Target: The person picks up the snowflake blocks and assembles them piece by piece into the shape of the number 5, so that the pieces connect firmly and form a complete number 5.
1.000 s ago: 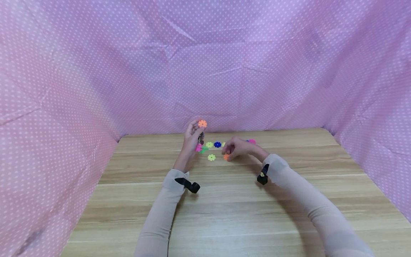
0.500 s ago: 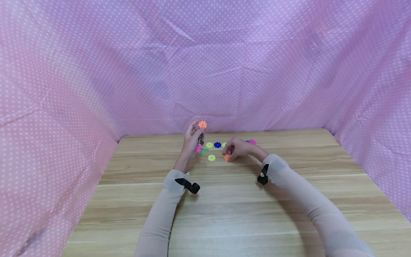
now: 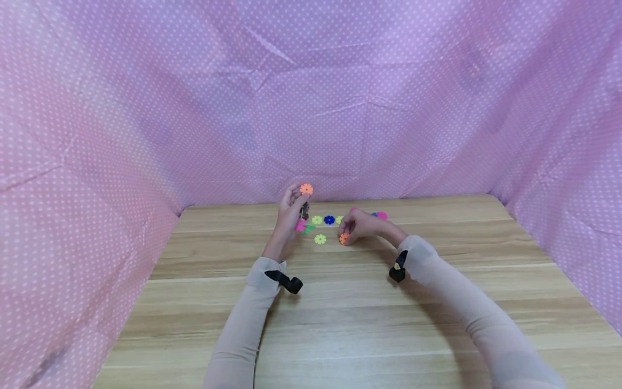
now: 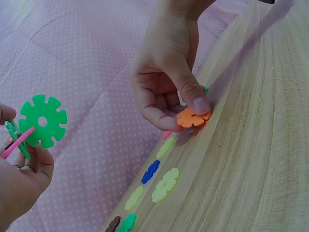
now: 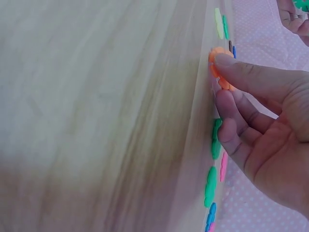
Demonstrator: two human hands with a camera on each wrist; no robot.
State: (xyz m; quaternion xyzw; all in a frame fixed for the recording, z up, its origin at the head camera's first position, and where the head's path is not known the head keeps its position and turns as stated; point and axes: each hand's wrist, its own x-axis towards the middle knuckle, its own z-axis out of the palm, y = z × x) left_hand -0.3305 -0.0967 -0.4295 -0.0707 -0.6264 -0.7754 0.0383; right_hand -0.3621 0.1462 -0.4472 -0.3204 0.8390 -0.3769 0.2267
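Note:
My left hand (image 3: 289,212) is raised near the back of the table and holds a cluster of notched snowflake discs. An orange disc (image 3: 306,188) tops the cluster in the head view; a green disc (image 4: 42,121) and a pink disc (image 4: 18,143) show in the left wrist view. To the right, low over the table, my right hand (image 3: 360,222) pinches another orange disc (image 4: 189,118) between thumb and fingertips. Just left of it lies a yellow-green disc (image 3: 320,239). Behind, a blue disc (image 3: 329,220) sits between two more yellow-green ones.
Several other discs lie along the back of the wooden table (image 3: 320,324), among them green (image 5: 210,186), brown (image 4: 113,224) and pink (image 3: 382,215) ones. A pink polka-dot cloth (image 3: 311,108) hangs right behind the back edge and along both sides.
The right hand's orange disc shows more fully now, shifted slightly right between the fingers. The left hand and its cluster have sunk a little; otherwise both arms stay almost still.

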